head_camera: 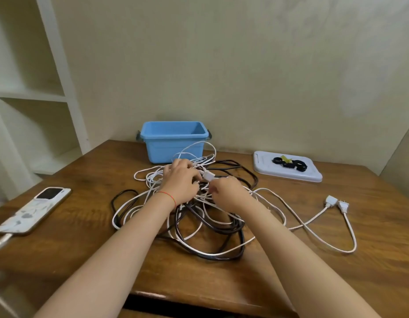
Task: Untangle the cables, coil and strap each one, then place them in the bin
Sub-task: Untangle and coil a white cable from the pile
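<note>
The task looks barely begun. The cables [199, 216], white and black ones, lie in one tangled heap at the middle of the table [313, 260], just in front of the blue bin [173, 143] at centre frame. Some white loops rise against the bin's front wall, but what shows of its inside holds no cable. No cable is coiled, and none carries a strap.

The straps [290, 165], small black rolls, lie on a white tray [263, 166] at the right of the frame, well apart from both hands and seemingly untouched.

Both hands are in the top of the heap. The left hand [181, 182] has its fingers curled down into the white strands; whether it grips one or only rakes through them cannot be told. The right hand [226, 191] pinches a white strand near a white connector [208, 175] lying between the two hands.

One white cable already trails free toward the right edge, ending in two plugs [336, 203] side by side, though its other end still runs into the heap.

Left to do, judging from this: separate every cable, coil and strap each, and bin them all.

A phone [36, 210] lies at the left of the table.
</note>
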The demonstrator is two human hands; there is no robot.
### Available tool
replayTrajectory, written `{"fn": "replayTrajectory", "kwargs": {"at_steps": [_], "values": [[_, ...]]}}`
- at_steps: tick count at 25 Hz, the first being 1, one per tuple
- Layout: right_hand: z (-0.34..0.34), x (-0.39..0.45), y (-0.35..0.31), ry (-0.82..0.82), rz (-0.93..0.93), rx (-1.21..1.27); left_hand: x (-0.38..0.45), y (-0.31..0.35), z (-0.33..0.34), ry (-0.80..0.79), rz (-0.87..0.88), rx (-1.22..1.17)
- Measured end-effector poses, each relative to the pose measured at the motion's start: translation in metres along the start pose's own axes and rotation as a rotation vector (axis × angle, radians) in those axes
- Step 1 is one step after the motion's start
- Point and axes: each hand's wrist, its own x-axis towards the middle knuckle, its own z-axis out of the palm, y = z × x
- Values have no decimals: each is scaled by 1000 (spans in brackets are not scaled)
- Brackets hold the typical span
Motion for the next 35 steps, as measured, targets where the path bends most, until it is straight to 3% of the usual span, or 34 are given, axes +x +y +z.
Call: {"fn": "replayTrajectory", "kwargs": {"at_steps": [3, 6, 9, 12, 16, 18, 20, 22, 24, 25, 27, 29, 31, 33, 35], "values": [[14, 6, -13, -27, 19, 236, -7, -21, 6, -53, -142, -42], [22, 10, -16, -37, 29, 265, -9, -26, 12, -164, -181, -34], [21, 10, -19, 63, 19, 282, -6, -27, 16, -96, -201, -68], [9, 11, -20, 290, 49, 339, -1, -29, 12, 65, -231, -218], [-31, 4, 7, 806, 297, 694, 12, -32, -13, 460, -326, -444], [-45, -3, 28, 924, 390, 778, 17, -37, -20, 547, -413, -479], [-44, -6, 36, 845, 433, 733, 21, -36, -18, 459, -444, -371], [-35, -2, 36, 706, 408, 660, 21, -26, -14, 439, -368, -150], [-30, 0, 33, 600, 342, 621, 20, -5, -8, 527, -120, -133], [-28, 2, 31, 549, 306, 604, 17, 9, -6, 471, 15, -218], [-27, 4, 30, 412, 248, 472, 11, 35, 2, 129, 152, -435], [-23, 4, 35, 321, 219, 323, 6, 45, 16, -112, 117, -425], [-27, -1, 47, 475, 250, 402, 6, 35, 25, -75, 60, -223], [-35, -11, 64, 793, 385, 538, 8, 21, 26, 93, 52, -45], [-37, -19, 75, 954, 541, 580, 13, 7, 22, 211, 29, -1]]}}
